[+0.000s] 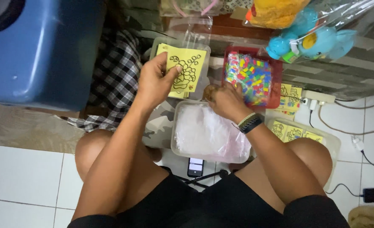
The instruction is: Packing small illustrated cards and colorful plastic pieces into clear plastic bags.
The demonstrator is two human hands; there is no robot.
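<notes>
My left hand [155,80] holds up a few yellow cards [186,69] with a black outline drawing, thumb across their face. They hover over a clear tub [157,44]. My right hand [224,101], with a dark band on the wrist, reaches down at the edge of a red tray [275,71] filled with small colourful packets [249,76]; its fingers are curled and what they touch is hidden. Just below it sits a clear container [176,122] holding clear plastic bags [208,133].
A blue tub [43,50] stands at the left above checked cloth [115,76]. More yellow cards lie in a clear container [330,141] at the right. Bagged plush toys [309,38], a power strip [318,98] with cables, and a phone [195,166] on a stand lie around.
</notes>
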